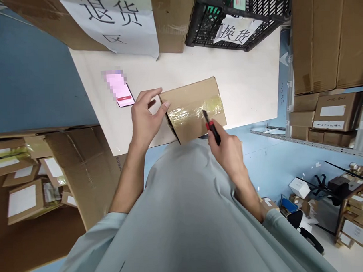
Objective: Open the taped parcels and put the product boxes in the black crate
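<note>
A small cardboard box (194, 97) lies at the near edge of the white table, its upper face crossed by shiny clear tape (186, 113). My left hand (147, 113) grips the box's left end, thumb and fingers on its edges. In my right hand (226, 144) is a red and black utility knife (213, 130), its tip pointing up and away from me over the taped face. Whether the blade touches the tape I cannot tell.
A phone (122, 92) lies on the white table (245, 79). At the back stand a large carton (170, 24) with a paper sign and a black crate (201, 27). An open carton of parcels (80, 164) is on the left; shelved boxes (333, 109) are on the right.
</note>
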### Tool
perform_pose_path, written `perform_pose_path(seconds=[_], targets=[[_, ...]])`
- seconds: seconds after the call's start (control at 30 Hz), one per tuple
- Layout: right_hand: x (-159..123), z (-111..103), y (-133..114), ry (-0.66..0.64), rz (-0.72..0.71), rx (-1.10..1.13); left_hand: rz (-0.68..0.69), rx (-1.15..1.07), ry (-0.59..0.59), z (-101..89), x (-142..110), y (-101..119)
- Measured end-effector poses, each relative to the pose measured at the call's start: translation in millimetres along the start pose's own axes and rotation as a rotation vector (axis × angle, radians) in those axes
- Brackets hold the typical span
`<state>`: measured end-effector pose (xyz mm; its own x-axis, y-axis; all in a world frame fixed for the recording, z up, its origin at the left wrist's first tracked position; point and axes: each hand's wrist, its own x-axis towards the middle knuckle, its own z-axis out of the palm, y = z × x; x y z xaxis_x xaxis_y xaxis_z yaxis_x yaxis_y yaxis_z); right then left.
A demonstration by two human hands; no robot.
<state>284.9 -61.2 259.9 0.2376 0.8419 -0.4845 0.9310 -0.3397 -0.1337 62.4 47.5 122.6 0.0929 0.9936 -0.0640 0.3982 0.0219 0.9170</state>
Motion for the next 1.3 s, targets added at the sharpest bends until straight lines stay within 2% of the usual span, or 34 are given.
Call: perform_pose_path(seconds=[0.13,0.3,0.43,0.57,0.73,0.97,1.13,1.3], targets=[[15,-5,40,0.099,0.055,0.151,0.105,0.13,0.02,19.1,-11,38],[34,-7,73,0.098,0.035,0.242,0.142,0.274,-0.053,73.2,-23,80],[51,-6,96,0.05,-0.012,0.304,0.188,0.352,-0.138,116.3,-22,93],[70,-6,116,-0.005,-0.118,0.37,0.197,0.399,-0.138,140.0,-16,91],[93,-9,129,-0.095,-0.26,0.418,0.145,0.443,-0.085,147.6,-13,88],[112,-16,121,-0.178,-0.342,0.337,0.073,0.417,-0.064,153.1,-16,85],[116,-19,112,-0.184,-0.35,0.264,0.07,0.389,-0.063,154.0,-16,82],[107,-21,106,-0.168,-0.32,0.214,0.11,0.385,-0.089,150.3,-16,82]])
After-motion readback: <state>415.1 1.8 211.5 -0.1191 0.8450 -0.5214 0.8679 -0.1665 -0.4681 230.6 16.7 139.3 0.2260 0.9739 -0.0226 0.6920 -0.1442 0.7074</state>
